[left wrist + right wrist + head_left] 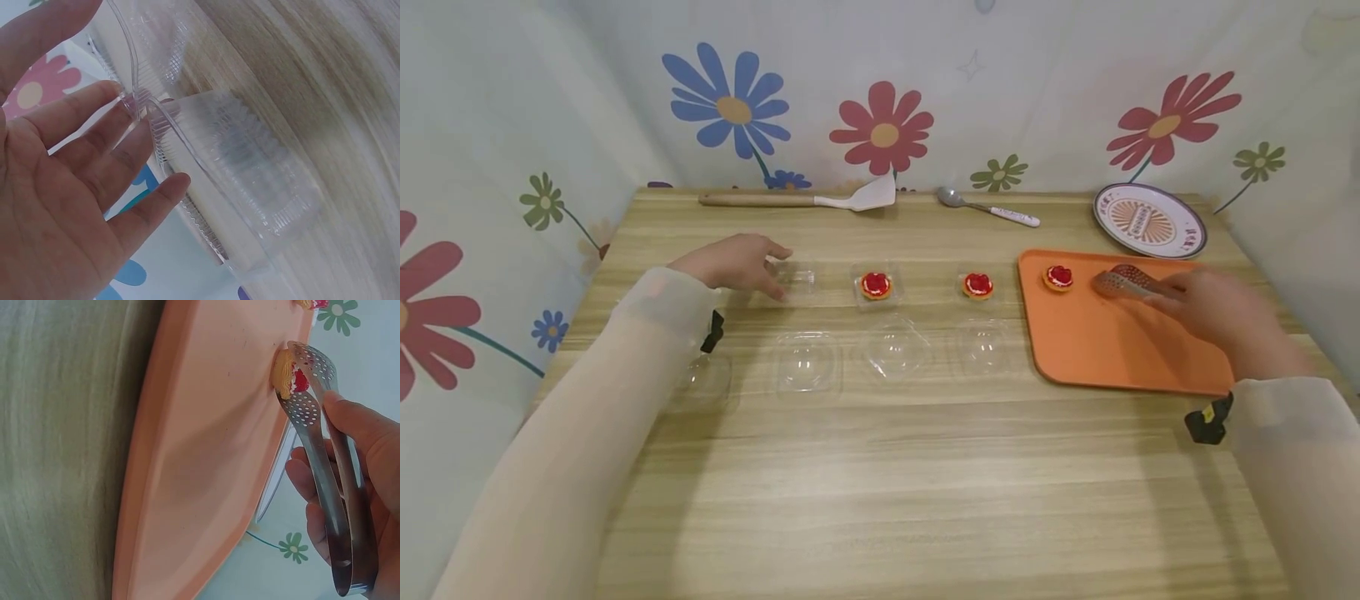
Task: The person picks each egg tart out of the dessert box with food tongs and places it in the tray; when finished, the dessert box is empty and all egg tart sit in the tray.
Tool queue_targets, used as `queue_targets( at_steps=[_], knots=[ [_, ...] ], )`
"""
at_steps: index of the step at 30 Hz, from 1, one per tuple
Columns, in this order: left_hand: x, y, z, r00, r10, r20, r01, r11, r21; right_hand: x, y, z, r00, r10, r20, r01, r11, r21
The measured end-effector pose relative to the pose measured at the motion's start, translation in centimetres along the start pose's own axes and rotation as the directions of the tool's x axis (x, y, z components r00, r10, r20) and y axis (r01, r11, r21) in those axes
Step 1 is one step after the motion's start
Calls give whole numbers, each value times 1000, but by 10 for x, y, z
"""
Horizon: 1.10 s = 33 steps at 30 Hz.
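Note:
My left hand (737,262) is at a clear plastic box (797,277), its relaxed fingers touching the hinge side between the box halves in the left wrist view. My right hand (1213,312) holds metal tongs (331,469) with perforated tips. Between those tips, over the orange tray (1097,350), is a small tart (284,372) with red topping; whether it is lifted I cannot tell. Another red-topped tart (1058,277) lies at the tray's far left. Two more tarts, a left one (876,286) and a right one (977,286), sit in clear boxes.
Clear lids, such as one in the middle (895,350), lie open toward the near side. Along the back edge are a white spatula (857,198) with a wooden handle, a spoon (988,207) and a patterned plate (1150,221). A flowered curtain (1000,100) surrounds the table.

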<state>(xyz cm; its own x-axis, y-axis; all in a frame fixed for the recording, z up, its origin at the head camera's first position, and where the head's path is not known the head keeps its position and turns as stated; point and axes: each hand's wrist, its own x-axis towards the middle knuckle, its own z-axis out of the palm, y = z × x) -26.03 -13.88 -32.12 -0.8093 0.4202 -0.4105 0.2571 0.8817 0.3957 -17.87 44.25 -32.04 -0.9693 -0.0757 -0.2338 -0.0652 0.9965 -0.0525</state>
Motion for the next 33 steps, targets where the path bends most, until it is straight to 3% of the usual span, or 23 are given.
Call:
queue_targets(
  at_steps=[12,20,28,33],
  knots=[
    [-1,0,1,1000,-2,-2,2,1000,25,-5,-4,-6,1000,19,-19,-19,1000,3],
    [-2,0,0,1000,5,1,-5,1000,22,-9,-17,-16,997,77,-29,-75,996,53],
    [1,2,1,1000,-3,-26,3,1000,4,3,-61,-32,996,-52,-75,56,997,52],
    [3,16,-2,997,3,-81,-2,1000,21,8,-103,-44,989,-113,-94,116,993,23]
  ],
)
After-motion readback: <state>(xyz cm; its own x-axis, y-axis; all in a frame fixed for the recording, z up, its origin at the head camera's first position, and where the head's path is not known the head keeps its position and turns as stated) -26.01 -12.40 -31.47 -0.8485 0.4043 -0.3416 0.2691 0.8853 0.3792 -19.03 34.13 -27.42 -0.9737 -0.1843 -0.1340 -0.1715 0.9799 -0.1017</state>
